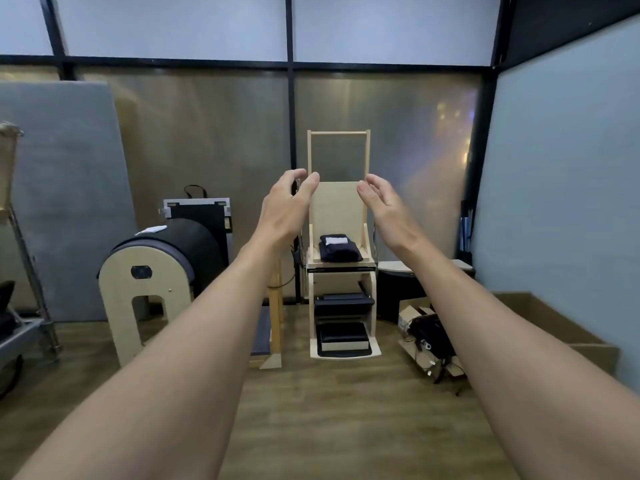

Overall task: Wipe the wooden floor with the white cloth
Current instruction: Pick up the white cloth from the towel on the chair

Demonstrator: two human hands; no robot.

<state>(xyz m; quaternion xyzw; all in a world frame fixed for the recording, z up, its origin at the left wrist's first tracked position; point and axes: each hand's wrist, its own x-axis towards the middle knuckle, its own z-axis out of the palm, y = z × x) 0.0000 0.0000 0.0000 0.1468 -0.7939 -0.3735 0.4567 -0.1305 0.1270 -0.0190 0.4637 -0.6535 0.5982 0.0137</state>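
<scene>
Both my arms stretch out in front of me at chest height. My left hand [284,206] and my right hand [382,206] hover in the air with relaxed, slightly bent fingers and hold nothing. A white cloth [151,230] lies on top of the dark padded barrel [166,258] at the left. Another small white piece [335,240] sits on a dark folded bundle on the seat of the wooden chair [341,202]. The wooden floor [329,410] spreads below my arms.
A grey mat [65,188] leans on the back wall at left. A metal frame [31,271] stands at the far left. An open cardboard box with cables [427,336] lies right of the chair. A brown step [554,317] runs along the right wall.
</scene>
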